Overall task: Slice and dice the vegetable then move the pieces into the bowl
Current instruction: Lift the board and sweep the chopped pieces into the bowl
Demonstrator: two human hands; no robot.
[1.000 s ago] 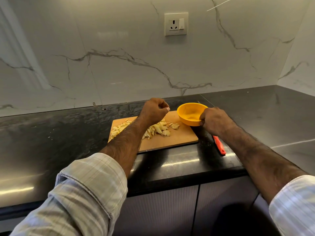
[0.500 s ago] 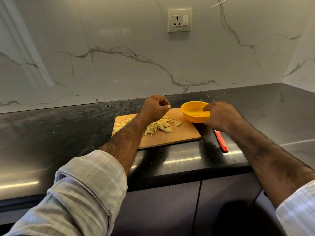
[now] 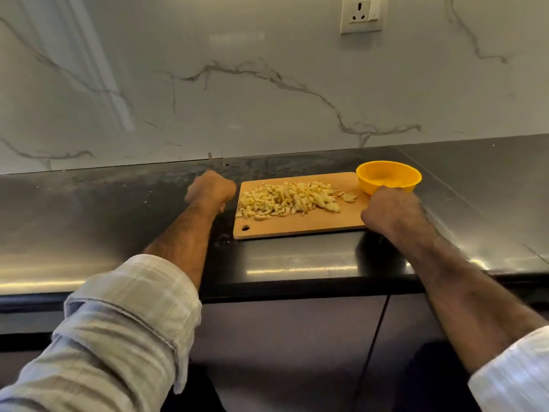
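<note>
A rectangular wooden cutting board (image 3: 300, 224) lies on the dark polished stone desk (image 3: 89, 209), carrying a heap of pale yellow diced vegetable pieces (image 3: 289, 200). A round yellow plastic bowl (image 3: 388, 175) sits at the board's far right corner. The right hand (image 3: 392, 212) is curled against the bowl's near rim. The left hand (image 3: 211, 188), fisted, rests just beside the board's left edge. A white wall socket (image 3: 361, 14) is set in the marble backsplash (image 3: 237, 84).

You face white marble-veined backsplash (image 3: 267, 84); wall socket (image 3: 361, 14) upper right. Below: dark glossy countertop (image 3: 104, 221), streaked with light reflections. Grey cabinet fronts (image 3: 291, 337) under counter edge.
</note>
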